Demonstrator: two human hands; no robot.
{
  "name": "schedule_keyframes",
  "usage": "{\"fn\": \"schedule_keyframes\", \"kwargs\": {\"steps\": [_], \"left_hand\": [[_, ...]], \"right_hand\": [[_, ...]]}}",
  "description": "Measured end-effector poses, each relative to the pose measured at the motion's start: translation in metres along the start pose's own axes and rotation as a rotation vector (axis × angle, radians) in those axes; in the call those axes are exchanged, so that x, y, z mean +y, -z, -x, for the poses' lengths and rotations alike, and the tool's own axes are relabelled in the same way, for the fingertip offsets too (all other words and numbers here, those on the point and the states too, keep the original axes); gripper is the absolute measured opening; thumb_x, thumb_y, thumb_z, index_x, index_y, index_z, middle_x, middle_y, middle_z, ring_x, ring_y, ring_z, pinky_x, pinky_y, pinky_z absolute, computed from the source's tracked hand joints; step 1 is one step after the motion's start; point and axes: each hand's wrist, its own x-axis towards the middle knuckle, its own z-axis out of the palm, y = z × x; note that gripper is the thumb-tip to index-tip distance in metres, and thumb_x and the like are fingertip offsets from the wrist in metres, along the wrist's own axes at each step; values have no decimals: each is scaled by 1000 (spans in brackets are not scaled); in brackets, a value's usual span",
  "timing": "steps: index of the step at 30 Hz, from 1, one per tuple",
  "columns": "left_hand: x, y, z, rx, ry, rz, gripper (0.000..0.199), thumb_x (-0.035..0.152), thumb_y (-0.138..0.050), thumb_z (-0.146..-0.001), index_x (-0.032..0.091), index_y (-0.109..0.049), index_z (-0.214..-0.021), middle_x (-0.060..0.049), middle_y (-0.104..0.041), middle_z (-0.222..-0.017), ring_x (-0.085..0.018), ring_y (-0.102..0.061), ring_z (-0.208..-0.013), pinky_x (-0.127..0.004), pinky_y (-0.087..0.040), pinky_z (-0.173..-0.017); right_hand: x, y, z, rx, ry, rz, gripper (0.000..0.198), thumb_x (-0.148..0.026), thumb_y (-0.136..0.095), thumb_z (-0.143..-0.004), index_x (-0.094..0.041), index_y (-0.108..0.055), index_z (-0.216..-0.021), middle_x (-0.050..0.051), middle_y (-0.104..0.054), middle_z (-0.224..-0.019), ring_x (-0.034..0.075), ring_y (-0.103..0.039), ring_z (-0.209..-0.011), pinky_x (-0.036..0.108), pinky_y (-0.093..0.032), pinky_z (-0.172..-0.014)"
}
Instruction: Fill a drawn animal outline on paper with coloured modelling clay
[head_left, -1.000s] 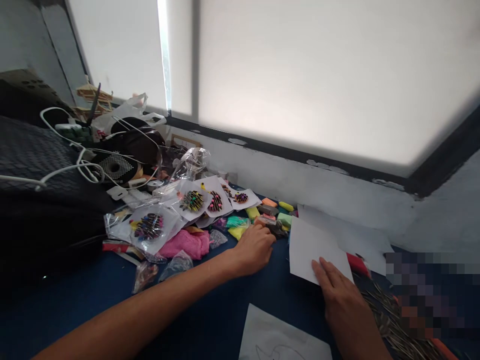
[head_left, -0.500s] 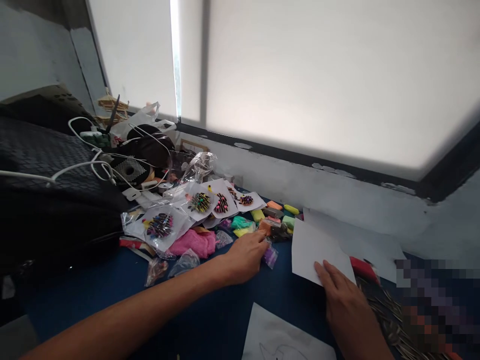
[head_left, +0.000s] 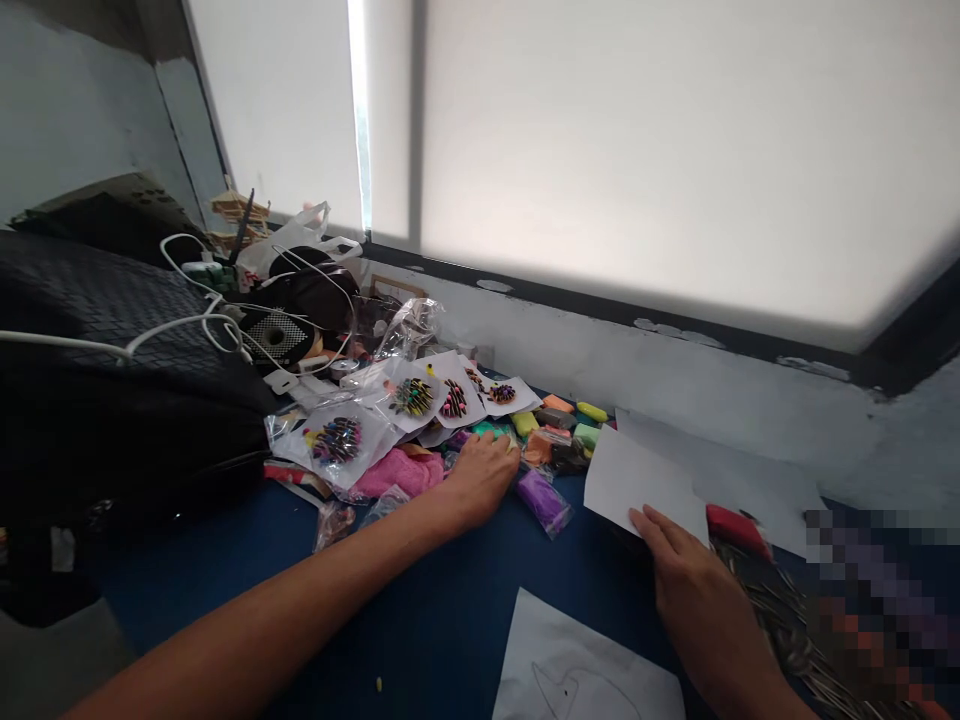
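Observation:
My left hand point(head_left: 484, 482) reaches over the pile of coloured clay packets, its fingers curled downward; what lies under the fingertips is hidden. Bits of a green packet point(head_left: 491, 430) show just beyond its knuckles. A purple clay packet point(head_left: 544, 502) lies to its right on the blue table point(head_left: 420, 610). My right hand point(head_left: 694, 580) is closed on the near edge of a sheet of white paper point(head_left: 637, 480), thumb on top. In front of me lies another paper with a pencil drawing point(head_left: 589, 660), cut off by the bottom edge.
Bagged cards with spiky colourful figures point(head_left: 337, 440) and a pink cloth point(head_left: 401, 472) lie left of the packets. A black bag point(head_left: 127, 400) and white cables point(head_left: 180, 322) fill the left side. Right of the paper are a red packet point(head_left: 739, 530) and thin sticks point(head_left: 787, 630).
My left hand has shifted left and back over the packets, uncovering the purple packet, which now lies fully in view. My right hand still holds the paper. The view has turned slightly.

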Motion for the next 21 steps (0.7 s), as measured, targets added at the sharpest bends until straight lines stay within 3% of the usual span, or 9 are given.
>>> {"fn": "schedule_keyframes", "kwargs": {"steps": [6, 9, 12, 16, 19, 21], "left_hand": [[0, -1, 0, -1, -26, 44, 35, 35, -57, -94, 16, -55, -123, -10, -57, -123, -22, -60, -105, -43, -53, -87], [-2, 5, 2, 5, -1, 83, 35, 35, -57, -94, 16, -56, -123, -10, -58, -122, -22, -60, -104, -43, -53, -87], [-7, 13, 2, 17, 40, 125, 35, 35, -57, -94, 16, -56, -123, -10, -58, -122, -22, -60, -104, -43, -53, -87], [-14, 19, 0, 38, 78, 188, 35, 35, -57, -94, 16, -56, -123, -10, -58, -122, -22, -60, -104, -43, -53, -87], [-17, 18, 0, 45, 90, 240, 35, 35, -57, -94, 16, -56, -123, -10, -58, -122, -22, -60, -104, -43, -53, -87], [-17, 19, 1, 59, 95, 276, 36, 36, -57, -94, 16, -55, -123, -10, -58, -122, -22, -60, -104, -43, -53, -87]], "right_hand": [[2, -1, -17, -9, -52, -69, 48, 3, -35, -89, -11, -61, -126, 13, -68, -121, 22, -67, -106, 37, -55, -85], [-2, -9, -24, -20, -42, -105, 31, -22, -54, -95, -18, -58, -125, 9, -64, -123, 20, -65, -102, 39, -55, -83], [-9, -20, -27, -23, -7, -124, 35, -37, -59, -93, -20, -58, -124, 8, -60, -126, 20, -63, -103, 43, -53, -86], [-17, -22, -25, -11, 25, -130, 35, -31, -59, -93, -18, -58, -125, 11, -60, -128, 23, -62, -109, 46, -52, -89], [-25, -7, -20, -2, 92, -172, 37, -18, -51, -93, -12, -59, -129, 19, -59, -133, 30, -58, -120, 49, -48, -96], [-36, 5, -16, -21, 170, -224, 39, -15, -47, -92, -16, -61, -128, 16, -61, -133, 30, -59, -119, 48, -49, -97]]}}
